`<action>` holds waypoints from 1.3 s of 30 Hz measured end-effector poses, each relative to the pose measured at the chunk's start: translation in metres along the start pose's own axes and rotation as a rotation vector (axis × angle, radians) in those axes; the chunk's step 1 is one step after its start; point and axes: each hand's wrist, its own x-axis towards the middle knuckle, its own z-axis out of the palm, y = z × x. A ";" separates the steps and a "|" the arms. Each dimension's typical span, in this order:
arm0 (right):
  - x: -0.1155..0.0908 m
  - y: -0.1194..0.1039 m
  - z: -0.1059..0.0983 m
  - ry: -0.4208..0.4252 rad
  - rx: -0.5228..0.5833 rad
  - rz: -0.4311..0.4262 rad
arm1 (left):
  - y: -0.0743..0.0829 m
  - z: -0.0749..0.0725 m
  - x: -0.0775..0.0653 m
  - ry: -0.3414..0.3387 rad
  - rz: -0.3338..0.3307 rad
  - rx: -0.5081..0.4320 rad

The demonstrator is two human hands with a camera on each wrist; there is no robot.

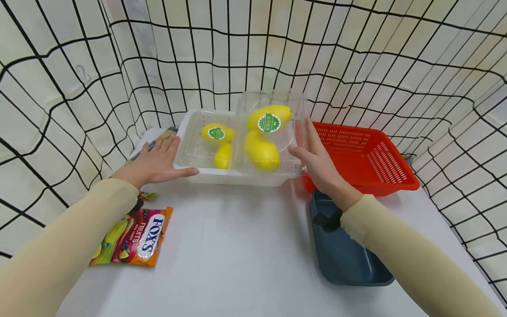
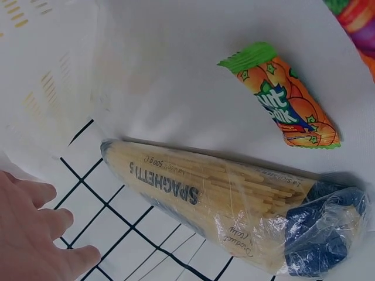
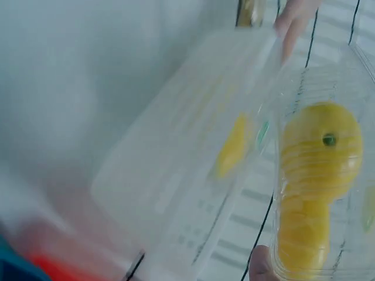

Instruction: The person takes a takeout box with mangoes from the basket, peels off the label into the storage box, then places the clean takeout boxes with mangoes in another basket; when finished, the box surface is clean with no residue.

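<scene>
Right hand: I see the right hand [image 1: 320, 165] gripping the right edge of a clear box [image 1: 288, 140], thumb on the near face, fingers pinching it.
Clear box: tilted up over the right part of the white basket [image 1: 241, 178]; I can't tell whether they touch. Two yellow fruits [image 1: 262, 152] show inside, one under a green label [image 1: 269, 123].
White basket: on the worktop [image 1: 229, 246], with a second clear box [image 1: 194, 147] of yellow fruit in it.
Left hand: the left hand [image 1: 158, 159] is at the basket's left side, fingers extended, thumb along the near rim.
Left side: my left wrist view shows the spaghetti pack [image 2: 205, 205] beside that hand and a small wrapped sweet [image 2: 284, 99]; the Fox's pack [image 1: 136, 237] lies nearer me.
Right side: red basket [image 1: 352, 158] behind the dark blue tray [image 1: 344, 259].
Backdrop: black wire mesh [image 1: 248, 34].
</scene>
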 end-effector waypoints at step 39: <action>-0.152 0.106 0.074 -0.133 0.064 0.183 | 0.001 0.002 0.000 0.001 0.005 -0.012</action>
